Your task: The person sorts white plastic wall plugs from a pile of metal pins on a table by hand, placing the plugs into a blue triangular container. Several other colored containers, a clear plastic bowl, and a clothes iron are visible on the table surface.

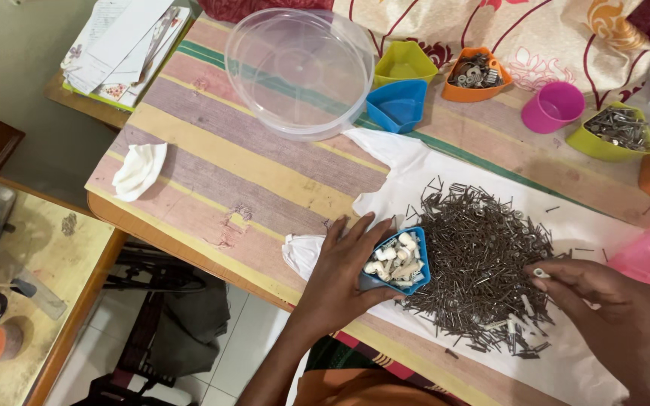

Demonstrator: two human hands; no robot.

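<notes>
My left hand grips a small blue cup filled with white plastic plugs, held just above the table's near edge. To its right a big heap of dark nails lies on a white sheet. My right hand hovers over the heap's right side and pinches one small white plug between thumb and fingertip. More white plugs lie mixed in the nails near that hand.
A clear round tub stands at the back. Beside it are a green cup, an empty blue cup, an orange cup with metal parts, a pink cup, and a green cup of nails. A crumpled white tissue lies left.
</notes>
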